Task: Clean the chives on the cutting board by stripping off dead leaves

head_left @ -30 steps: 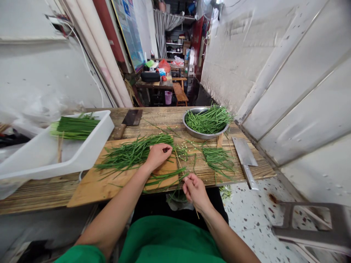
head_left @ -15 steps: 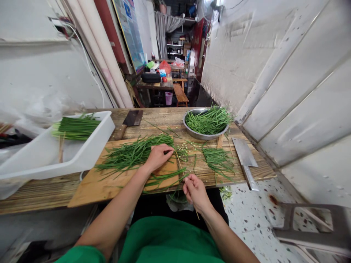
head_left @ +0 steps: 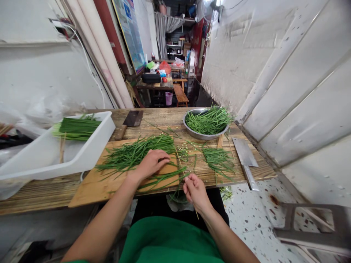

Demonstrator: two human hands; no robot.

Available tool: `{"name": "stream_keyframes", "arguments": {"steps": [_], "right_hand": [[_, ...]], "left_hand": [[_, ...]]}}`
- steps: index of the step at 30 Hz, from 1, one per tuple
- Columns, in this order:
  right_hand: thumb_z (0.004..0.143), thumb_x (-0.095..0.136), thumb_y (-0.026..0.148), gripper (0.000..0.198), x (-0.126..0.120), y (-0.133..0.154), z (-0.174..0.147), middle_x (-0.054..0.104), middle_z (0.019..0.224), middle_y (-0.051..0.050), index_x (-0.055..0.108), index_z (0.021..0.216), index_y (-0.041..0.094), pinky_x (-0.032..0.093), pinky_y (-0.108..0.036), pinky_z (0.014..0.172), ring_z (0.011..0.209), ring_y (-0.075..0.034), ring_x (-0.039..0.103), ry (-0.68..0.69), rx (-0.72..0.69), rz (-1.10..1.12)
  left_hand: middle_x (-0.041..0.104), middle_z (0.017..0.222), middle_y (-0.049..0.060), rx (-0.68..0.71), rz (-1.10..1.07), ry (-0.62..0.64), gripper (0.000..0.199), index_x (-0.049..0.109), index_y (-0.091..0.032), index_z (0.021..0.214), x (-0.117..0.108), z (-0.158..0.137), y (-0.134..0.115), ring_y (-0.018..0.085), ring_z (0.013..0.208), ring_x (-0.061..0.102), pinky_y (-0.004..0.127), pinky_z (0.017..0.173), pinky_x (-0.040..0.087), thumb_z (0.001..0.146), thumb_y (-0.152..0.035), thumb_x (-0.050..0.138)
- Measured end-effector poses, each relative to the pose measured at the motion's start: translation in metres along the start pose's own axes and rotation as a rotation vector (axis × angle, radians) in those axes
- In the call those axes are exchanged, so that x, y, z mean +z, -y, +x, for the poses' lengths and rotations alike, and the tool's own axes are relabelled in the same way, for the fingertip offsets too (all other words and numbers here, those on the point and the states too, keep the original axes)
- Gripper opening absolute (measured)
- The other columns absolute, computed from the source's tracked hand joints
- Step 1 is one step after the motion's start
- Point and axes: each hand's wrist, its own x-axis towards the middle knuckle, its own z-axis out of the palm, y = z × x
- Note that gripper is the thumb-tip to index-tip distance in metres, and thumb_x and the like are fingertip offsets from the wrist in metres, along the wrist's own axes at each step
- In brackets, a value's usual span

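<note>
Closest in, at the front edge of the bench (head_left: 35, 197), the right hand (head_left: 195, 191) keeps a pinched grip on a thin stick (head_left: 178, 157). Just beyond, the left hand (head_left: 153, 161), fingers loosely curled, is over the cutting board (head_left: 90, 190) beside a heap of green stalks (head_left: 134, 150) lying across it; whether that grip has hold of anything cannot be told. Farther off, a dark-bladed cleaver (head_left: 133, 118) and a stalk-filled metal bowl (head_left: 205, 136) rest on the bench.

Greens (head_left: 141, 148) on the cutting board (head_left: 90, 188)
</note>
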Motion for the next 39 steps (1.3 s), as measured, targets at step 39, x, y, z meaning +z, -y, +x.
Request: {"name": "stream_keyframes", "arguments": {"steps": [39], "right_hand": [[0.072, 0.058, 0.046, 0.032, 0.0, 0.001, -0.001, 0.048, 0.041, 0.012, 0.038, 0.071, 0.02, 0.014, -0.011, 0.021, 0.019, 0.0, 0.021, -0.017, 0.006, 0.006]], "left_hand": [[0.057, 0.079, 0.004, 0.14, 0.37, 0.263, 0.015, 0.058, -0.016, 0.077, -0.005, -0.001, -0.008, 0.014, 0.069, 0.052, 0.024, 0.061, 0.037, 0.082, -0.017, 0.043]]}}
